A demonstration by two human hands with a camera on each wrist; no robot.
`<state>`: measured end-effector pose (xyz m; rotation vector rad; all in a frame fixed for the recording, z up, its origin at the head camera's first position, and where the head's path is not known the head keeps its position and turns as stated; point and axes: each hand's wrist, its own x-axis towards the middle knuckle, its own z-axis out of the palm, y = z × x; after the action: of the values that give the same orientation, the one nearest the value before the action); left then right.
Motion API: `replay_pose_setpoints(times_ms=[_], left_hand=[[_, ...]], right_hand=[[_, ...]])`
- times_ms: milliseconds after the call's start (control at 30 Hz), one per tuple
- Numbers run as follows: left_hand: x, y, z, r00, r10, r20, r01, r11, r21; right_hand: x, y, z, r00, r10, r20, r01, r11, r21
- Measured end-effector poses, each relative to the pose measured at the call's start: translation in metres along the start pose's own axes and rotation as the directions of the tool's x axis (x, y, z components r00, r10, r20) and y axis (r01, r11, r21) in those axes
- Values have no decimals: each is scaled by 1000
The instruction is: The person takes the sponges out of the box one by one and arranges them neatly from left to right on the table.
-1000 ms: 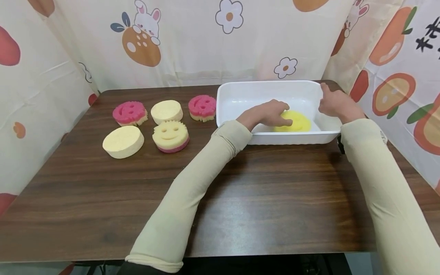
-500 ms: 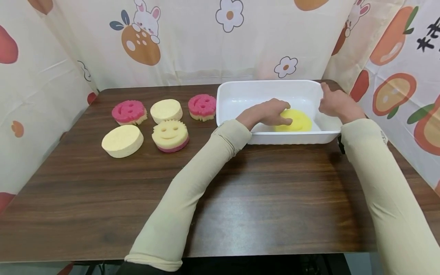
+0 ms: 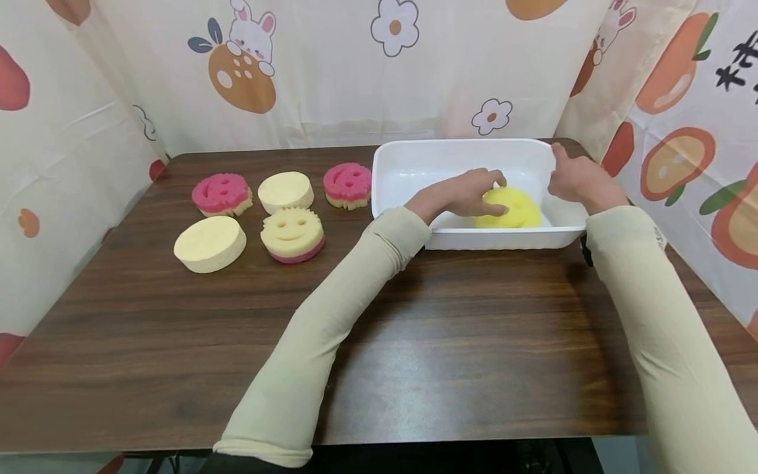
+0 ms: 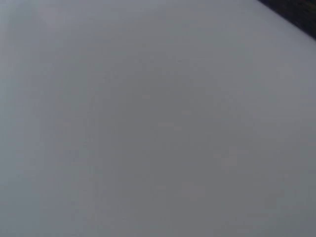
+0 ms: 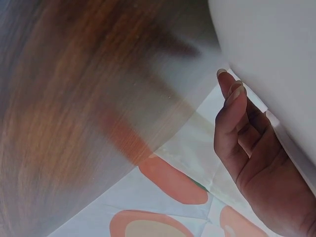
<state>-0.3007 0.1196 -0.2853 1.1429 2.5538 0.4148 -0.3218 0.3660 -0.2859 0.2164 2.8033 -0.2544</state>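
Observation:
In the head view, a white plastic tray (image 3: 403, 150) stands at the back right of the table. My left hand (image 3: 464, 192) reaches over its front wall and grips a round yellow smiley sponge (image 3: 515, 205) at the left side. The thumb and a finger lie at the sponge's edge; the other fingers are hidden. My right hand (image 3: 583, 179) holds the tray's right rim. The right wrist view has this hand (image 5: 254, 153) with its fingers bent against the outside of the white wall (image 5: 276, 54). A blurred white surface (image 4: 163, 123) fills the left wrist view.
Left of the tray sit two pink-topped smiley sponges (image 3: 222, 193) (image 3: 347, 183), two plain cream discs (image 3: 210, 244) (image 3: 286, 191) and a cream smiley sponge (image 3: 292, 234) with a pink base. Printed curtains (image 3: 331, 79) enclose the dark wooden table (image 3: 450, 355).
My left hand and the yellow sponge have shifted slightly to the right within the tray. The right hand and the tray stay in place.

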Motion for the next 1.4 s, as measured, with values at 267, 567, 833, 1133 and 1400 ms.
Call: replay_pose_setpoints(times_ms=[267,567,833,1133,1400], left_hand=[[-2,-3,0,1000,20,9,-20,1000,-7],[-2,-1,-2,1000,26,4,-26,1000,-6],[-3,-1,-2,1000,20,-22,-21,999,-32],[-5,0,-2,999,9,-35,-11,997,-72],[-8,-1,-2,999,14,-48,-19,996,-89]], right_hand=[[-1,-2,1,1000,-13,-12,13,1000,-23],[0,-1,0,1000,-3,-12,3,1000,-12],[3,1,1,1000,-12,-15,12,1000,-14],[5,3,1,999,-28,-17,28,999,-36],[2,3,-1,999,-32,-20,31,998,-54]])
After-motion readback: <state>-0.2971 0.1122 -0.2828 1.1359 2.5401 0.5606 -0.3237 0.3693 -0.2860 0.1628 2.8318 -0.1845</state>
